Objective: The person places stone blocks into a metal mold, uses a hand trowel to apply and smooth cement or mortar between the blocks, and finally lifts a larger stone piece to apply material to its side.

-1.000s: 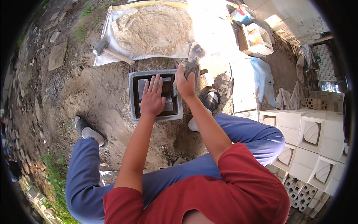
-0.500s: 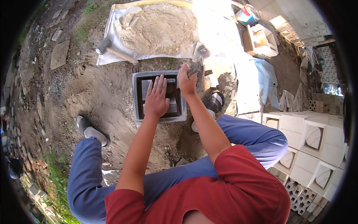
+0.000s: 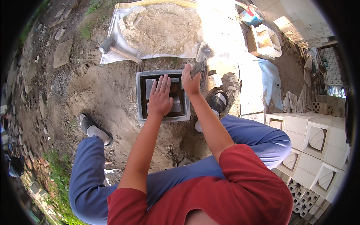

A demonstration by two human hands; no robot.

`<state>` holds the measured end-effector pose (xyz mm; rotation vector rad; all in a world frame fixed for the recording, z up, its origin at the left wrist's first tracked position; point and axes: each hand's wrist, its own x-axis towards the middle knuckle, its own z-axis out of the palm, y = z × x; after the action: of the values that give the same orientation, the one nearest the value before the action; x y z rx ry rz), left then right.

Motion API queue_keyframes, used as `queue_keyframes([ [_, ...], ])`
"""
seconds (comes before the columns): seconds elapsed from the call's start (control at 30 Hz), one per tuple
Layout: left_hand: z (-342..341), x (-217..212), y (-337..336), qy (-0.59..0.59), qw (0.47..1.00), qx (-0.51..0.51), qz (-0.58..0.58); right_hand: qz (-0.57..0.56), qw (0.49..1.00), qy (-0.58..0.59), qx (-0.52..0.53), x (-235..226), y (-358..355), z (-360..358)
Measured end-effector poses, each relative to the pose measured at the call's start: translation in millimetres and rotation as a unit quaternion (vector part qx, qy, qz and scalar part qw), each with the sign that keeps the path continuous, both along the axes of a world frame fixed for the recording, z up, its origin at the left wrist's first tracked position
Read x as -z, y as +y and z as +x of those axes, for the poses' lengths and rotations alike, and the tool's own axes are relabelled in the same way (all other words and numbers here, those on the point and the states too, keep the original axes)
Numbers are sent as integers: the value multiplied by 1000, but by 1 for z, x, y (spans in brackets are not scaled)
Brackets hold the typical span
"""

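A square grey mould [image 3: 141, 98] with a dark hollow and grey block-shaped parts inside it lies on the dirt between my feet. My left hand [image 3: 161, 100] is spread flat over the mould, palm down, fingers pointing away from me. It covers part of the inside, and whether it touches the inner blocks I cannot tell. At the mould's far right corner is my right hand [image 3: 191, 81], its fingers curled and thumb sticking out to the right. What it grips is hidden. A thin metal loop [image 3: 139, 67] stands at the mould's far left corner.
Beyond the mould, a white sheet [image 3: 111, 57] bears a sandy heap [image 3: 161, 30]. A mallet [image 3: 125, 55] lies across its near left corner. A flat trowel-like blade [image 3: 204, 51] is at its right. Pale patterned blocks [image 3: 300, 146] are stacked right; a bucket [image 3: 252, 15] stands far right.
The whole view has shifted slightly, so everything sits a little further right. Both hands stay at nearly the same places on the mould.
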<state>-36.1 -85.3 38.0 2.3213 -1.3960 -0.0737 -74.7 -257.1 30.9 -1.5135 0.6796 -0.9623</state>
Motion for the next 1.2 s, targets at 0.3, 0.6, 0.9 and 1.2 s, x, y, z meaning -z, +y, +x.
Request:
queue_keyframes([
  [0.3,3,5,18,-7,1000,-10,-1,-41,988,149,-21,-79,11,21],
  [0.6,0,4,5,-1,1000,3,-5,14,991,126,-33,-6,-8,5],
  [0.9,1,0,18,3,1000,-4,-3,50,994,91,-16,-22,8,6],
  [1.2,6,7,26,-8,1000,-22,11,7,988,145,-61,-46,21,14],
])
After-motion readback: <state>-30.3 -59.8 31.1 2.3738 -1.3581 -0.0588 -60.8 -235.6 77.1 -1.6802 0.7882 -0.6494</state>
